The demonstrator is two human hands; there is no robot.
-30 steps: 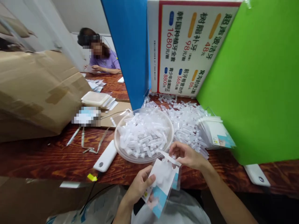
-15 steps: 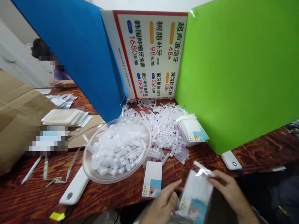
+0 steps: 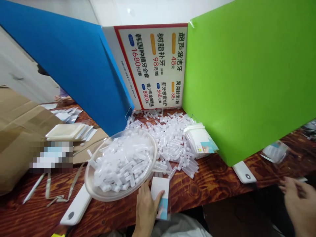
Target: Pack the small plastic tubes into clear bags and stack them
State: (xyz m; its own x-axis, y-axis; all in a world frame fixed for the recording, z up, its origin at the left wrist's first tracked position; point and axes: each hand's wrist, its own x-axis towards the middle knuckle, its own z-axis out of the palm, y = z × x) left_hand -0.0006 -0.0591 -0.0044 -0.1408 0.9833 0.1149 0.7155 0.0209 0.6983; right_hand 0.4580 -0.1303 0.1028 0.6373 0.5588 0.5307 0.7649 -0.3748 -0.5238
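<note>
My left hand point(image 3: 146, 205) lies at the left edge of a flat clear packet with a white and blue card point(image 3: 161, 186). Its thumb rests over the card, and its other fingers stretch toward the rim of a clear plastic bowl point(image 3: 89, 192). That bowl is heaped with small translucent white plastic tubes point(image 3: 123, 161). At the far right my right hand point(image 3: 300, 200) is raised, slightly blurred, its fingers loosely bent with nothing visible in them. Beyond it a filled clear packet point(image 3: 275, 151) lies on the table.
More loose tubes point(image 3: 170, 141) spread behind the bowl. A stack of carded packets point(image 3: 201, 140) leans beside the green panel point(image 3: 247, 82). A blue panel point(image 3: 74, 65) and a printed price board point(image 3: 153, 65) stand behind. Left are a cardboard box point(image 3: 22, 131) and a white bar point(image 3: 75, 207).
My right hand has moved right, and the packet it held now lies on the table there. My left hand has moved left onto the flat carded packet.
</note>
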